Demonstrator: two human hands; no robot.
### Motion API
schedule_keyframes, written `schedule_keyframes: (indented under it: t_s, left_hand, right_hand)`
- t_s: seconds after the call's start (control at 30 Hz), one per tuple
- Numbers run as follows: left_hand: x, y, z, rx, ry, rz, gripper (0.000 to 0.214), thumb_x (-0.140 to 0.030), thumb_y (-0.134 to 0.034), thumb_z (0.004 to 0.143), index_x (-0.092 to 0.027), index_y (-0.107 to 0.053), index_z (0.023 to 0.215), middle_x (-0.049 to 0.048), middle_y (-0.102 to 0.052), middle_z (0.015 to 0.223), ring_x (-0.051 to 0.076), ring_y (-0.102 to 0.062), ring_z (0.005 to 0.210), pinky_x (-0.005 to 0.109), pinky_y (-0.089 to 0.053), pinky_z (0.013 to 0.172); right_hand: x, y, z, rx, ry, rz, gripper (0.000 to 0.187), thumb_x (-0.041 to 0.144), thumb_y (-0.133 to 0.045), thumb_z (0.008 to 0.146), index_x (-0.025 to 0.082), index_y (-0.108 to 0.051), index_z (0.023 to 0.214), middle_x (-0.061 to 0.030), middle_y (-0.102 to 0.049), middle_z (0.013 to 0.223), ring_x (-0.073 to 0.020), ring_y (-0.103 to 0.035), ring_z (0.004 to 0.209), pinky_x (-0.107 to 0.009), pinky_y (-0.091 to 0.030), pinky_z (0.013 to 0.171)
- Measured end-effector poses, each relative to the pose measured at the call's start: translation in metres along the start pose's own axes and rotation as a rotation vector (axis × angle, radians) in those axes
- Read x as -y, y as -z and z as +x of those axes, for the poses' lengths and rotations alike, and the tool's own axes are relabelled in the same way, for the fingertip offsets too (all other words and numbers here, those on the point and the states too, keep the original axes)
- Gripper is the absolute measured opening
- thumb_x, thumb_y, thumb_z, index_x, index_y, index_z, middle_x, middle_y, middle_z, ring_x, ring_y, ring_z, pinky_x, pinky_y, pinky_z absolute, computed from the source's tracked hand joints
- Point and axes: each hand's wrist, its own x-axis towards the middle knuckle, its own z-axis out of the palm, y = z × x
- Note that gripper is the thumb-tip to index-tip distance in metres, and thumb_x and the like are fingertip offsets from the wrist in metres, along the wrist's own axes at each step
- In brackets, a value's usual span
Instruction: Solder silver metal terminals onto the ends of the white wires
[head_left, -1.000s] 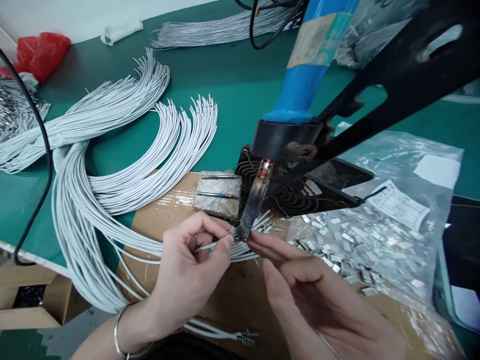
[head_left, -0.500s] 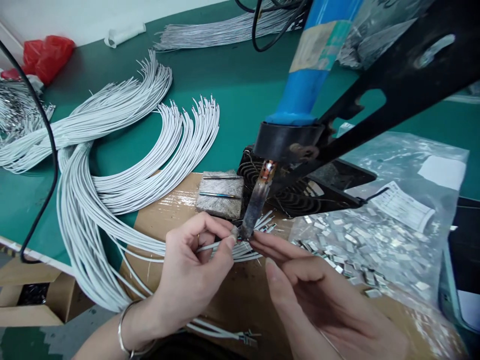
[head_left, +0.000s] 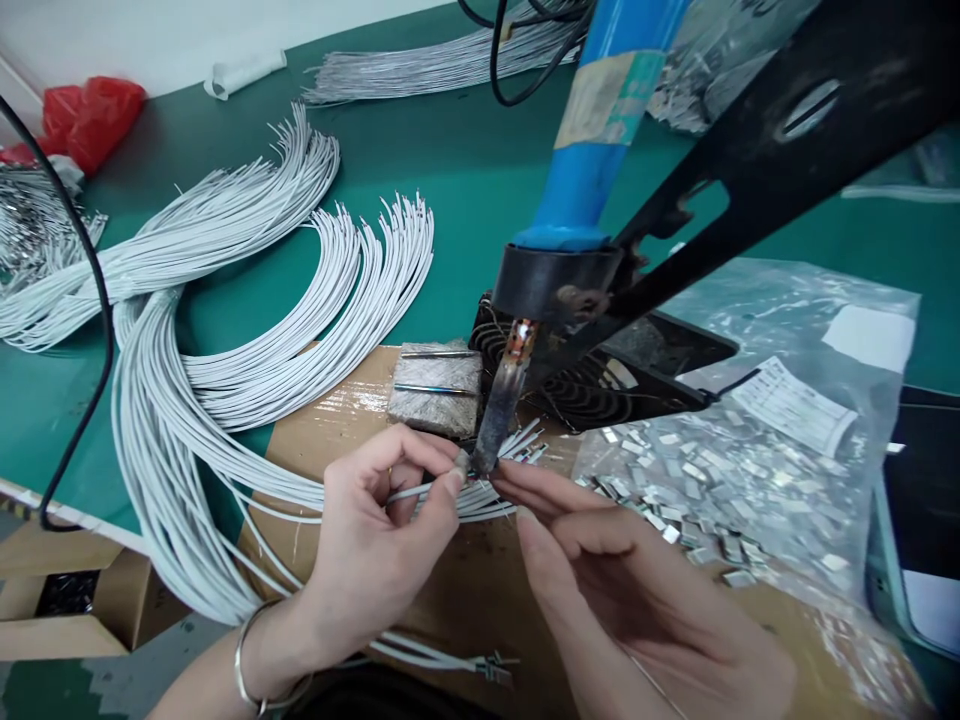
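My left hand (head_left: 375,545) pinches a thin white wire (head_left: 416,492) between thumb and forefinger, its stripped end at the tip of a fixed soldering iron (head_left: 501,405). The iron has a blue handle (head_left: 589,150) and sits in a black stand (head_left: 720,190). My right hand (head_left: 637,600) is closed in a pinch just right of the tip, fingertips nearly touching the left ones; what it holds is too small to make out. A fine strand runs across its palm. Both hands hover over a taped cardboard box (head_left: 480,600).
Bundles of white wires (head_left: 247,330) curve across the green table (head_left: 450,200). A grey sponge block (head_left: 435,390) and a black fan (head_left: 600,385) sit behind the iron. A clear bag of small metal parts (head_left: 720,480) lies to the right. A black cable (head_left: 90,330) runs down the left.
The hands stay pinched at the iron tip; only the view has shifted slightly.
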Motion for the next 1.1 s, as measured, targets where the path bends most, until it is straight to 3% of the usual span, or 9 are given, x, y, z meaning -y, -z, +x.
schedule_keyframes:
  t_s: [0.5, 0.63, 0.87, 1.1]
  left_hand:
    - [-0.001, 0.000, 0.003, -0.015, -0.030, 0.031, 0.011, -0.018, -0.074, 0.077, -0.016, -0.067, 0.069, 0.0107, -0.080, 0.085, 0.006, -0.042, 0.049, 0.020, -0.029, 0.044]
    - [0.000, -0.001, 0.003, -0.010, -0.027, 0.025, 0.011, -0.018, -0.074, 0.077, -0.016, -0.067, 0.069, 0.0111, -0.080, 0.085, 0.008, -0.045, 0.050, 0.020, -0.029, 0.043]
    - [-0.003, -0.002, 0.002, 0.002, -0.022, 0.009, 0.010, -0.017, -0.074, 0.077, -0.016, -0.067, 0.070, 0.0104, -0.080, 0.084, 0.008, -0.046, 0.051, 0.020, -0.031, 0.044]
    - [0.009, 0.000, -0.001, -0.010, -0.045, -0.012, 0.010, -0.017, -0.074, 0.082, -0.017, -0.069, 0.074, 0.0068, -0.081, 0.090, 0.007, -0.048, 0.053, 0.019, -0.030, 0.046]
  right_hand:
    - [-0.002, 0.001, 0.001, 0.036, 0.015, -0.015, 0.024, 0.021, -0.075, 0.093, 0.025, -0.067, 0.071, 0.0039, -0.084, 0.111, -0.0087, -0.080, 0.097, -0.011, -0.058, 0.090]
    - [-0.003, 0.001, 0.000, 0.026, 0.023, -0.024, 0.025, 0.022, -0.076, 0.093, 0.024, -0.067, 0.069, 0.0016, -0.085, 0.111, -0.0107, -0.081, 0.094, -0.014, -0.061, 0.088]
    - [-0.001, -0.001, 0.000, -0.009, 0.014, -0.007, 0.025, 0.022, -0.077, 0.092, 0.025, -0.067, 0.069, 0.0037, -0.085, 0.108, -0.0072, -0.080, 0.089, -0.009, -0.058, 0.087]
    - [-0.001, -0.001, 0.000, -0.015, 0.034, -0.029, 0.024, 0.022, -0.078, 0.091, 0.024, -0.067, 0.070, 0.0019, -0.085, 0.108, -0.0092, -0.081, 0.088, -0.011, -0.061, 0.087]
